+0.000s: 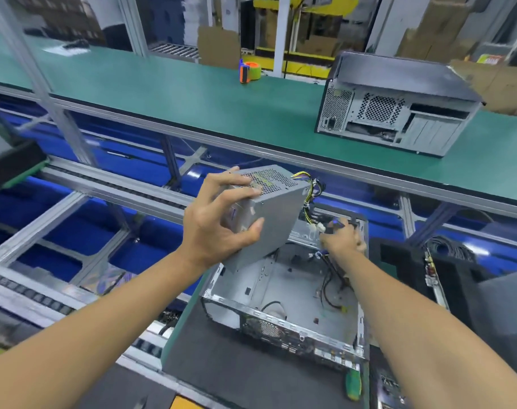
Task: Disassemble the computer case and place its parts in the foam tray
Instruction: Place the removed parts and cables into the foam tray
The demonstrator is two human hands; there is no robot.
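An open grey computer case [284, 293] lies on a dark mat in front of me, with loose black cables inside. My left hand [219, 222] grips a grey power supply unit [269, 214], lifted and tilted above the case's far left corner. A bundle of yellow and black wires [310, 190] trails from the unit's right end toward the case. My right hand [341, 236] holds those cables and a connector at the case's far edge. A black foam tray [446, 278] sits to the right of the case, with a part standing in it.
A second, closed computer case [399, 104] stands on the green bench behind. An orange tape dispenser [248, 70] stands further left on that bench. Blue bins and aluminium conveyor rails fill the left side. A green-handled screwdriver [353, 385] lies by the case's near right corner.
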